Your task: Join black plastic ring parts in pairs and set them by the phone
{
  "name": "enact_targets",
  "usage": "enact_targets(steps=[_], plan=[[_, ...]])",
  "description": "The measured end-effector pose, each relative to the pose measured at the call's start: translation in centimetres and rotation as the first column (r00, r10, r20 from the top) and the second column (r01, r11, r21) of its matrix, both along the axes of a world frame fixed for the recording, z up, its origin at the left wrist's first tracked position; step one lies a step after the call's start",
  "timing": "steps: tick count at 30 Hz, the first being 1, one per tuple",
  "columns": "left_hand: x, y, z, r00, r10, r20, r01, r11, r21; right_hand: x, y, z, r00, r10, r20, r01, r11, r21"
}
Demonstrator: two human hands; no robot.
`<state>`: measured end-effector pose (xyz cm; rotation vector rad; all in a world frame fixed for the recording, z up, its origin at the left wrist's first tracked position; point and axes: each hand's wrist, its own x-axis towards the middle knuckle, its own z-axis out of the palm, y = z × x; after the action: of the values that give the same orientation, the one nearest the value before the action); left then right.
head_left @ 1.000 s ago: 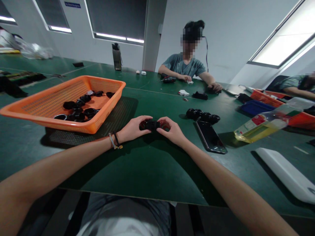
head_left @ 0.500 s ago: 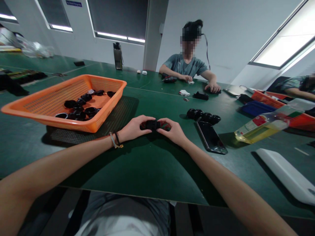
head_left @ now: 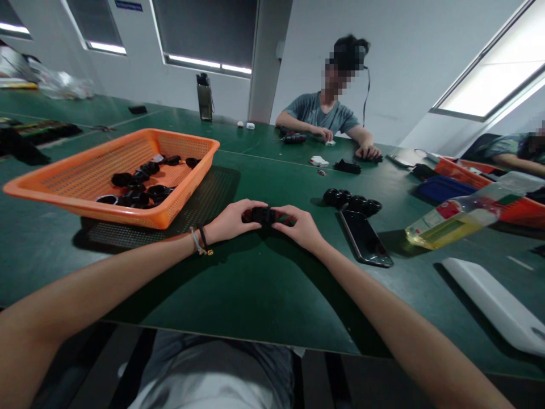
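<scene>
Both hands grip one black plastic part just above the green table, in the middle of the view. My left hand pinches its left end between thumb and fingers. On the other end, my right hand has its thumb and fingertips closed. The part's exact kind is hard to make out, as fingers cover its ends. To the left, an orange basket holds several black round parts. More glossy black round parts stand in a row right of my right hand.
A phone lies right of my hands. Beyond it are a tilted clear bottle with yellow liquid and a white case. Across the table a co-worker sits near a power drill. A dark bottle stands at the back.
My hands and the black part stay almost still. Across the table, the co-worker's head has shifted to the right and tilted.
</scene>
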<state>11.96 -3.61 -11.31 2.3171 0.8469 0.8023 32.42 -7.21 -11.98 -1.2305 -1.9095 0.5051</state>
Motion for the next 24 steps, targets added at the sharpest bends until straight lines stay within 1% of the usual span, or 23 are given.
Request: enact_targets(steps=[3,9,24], plan=[[-0.01,-0.06,0.05,1.0,0.005,-0.002,-0.005,1.0,-0.002,-0.03,-0.03,0.01,1.0,-0.011,-0.004,0.011,1.0,0.001],[0.03,-0.12,0.12,1.0,0.003,-0.009,-0.003,1.0,-0.012,-0.19,-0.22,0.09,0.996,-0.021,-0.086,0.017,0.999,-0.047],[-0.09,-0.03,0.06,1.0,0.0,-0.025,0.0,1.0,0.013,-0.17,-0.04,-0.08,0.998,-0.03,-0.059,0.027,0.998,-0.058]])
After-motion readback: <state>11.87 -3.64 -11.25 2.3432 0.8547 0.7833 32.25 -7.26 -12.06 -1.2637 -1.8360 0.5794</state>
